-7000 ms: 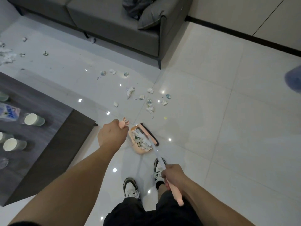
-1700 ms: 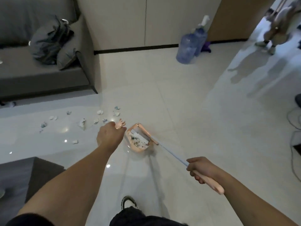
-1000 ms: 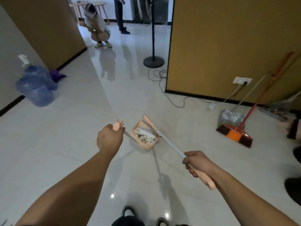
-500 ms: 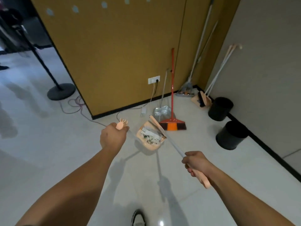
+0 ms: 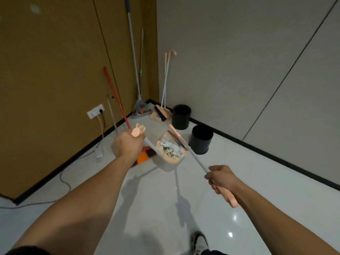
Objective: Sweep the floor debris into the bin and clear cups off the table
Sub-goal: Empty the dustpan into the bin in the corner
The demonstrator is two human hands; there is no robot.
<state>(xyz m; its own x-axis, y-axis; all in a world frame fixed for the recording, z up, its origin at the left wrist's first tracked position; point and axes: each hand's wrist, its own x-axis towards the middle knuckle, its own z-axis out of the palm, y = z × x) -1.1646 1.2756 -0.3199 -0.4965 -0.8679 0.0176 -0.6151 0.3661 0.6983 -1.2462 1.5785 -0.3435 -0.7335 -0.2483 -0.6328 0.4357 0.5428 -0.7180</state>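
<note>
My left hand grips the top of the pink dustpan's handle. The pink dustpan hangs above the floor, filled with white and green paper scraps. My right hand grips the pink end of the broom handle. The broom's head lies against the dustpan's far rim. Two black round bins stand in the corner: the nearer bin is just right of the dustpan, the farther bin is behind it by the wall.
An orange-headed broom with a red pole stands left of the dustpan. A second pink broom and dustpan set and a mop lean in the corner. A wall socket with cables is at left. My shoe shows below.
My view has turned from the sofa and the debris to the corner with the bins. The bins now appear closer, and the dustpan hangs beside the nearer one.
</note>
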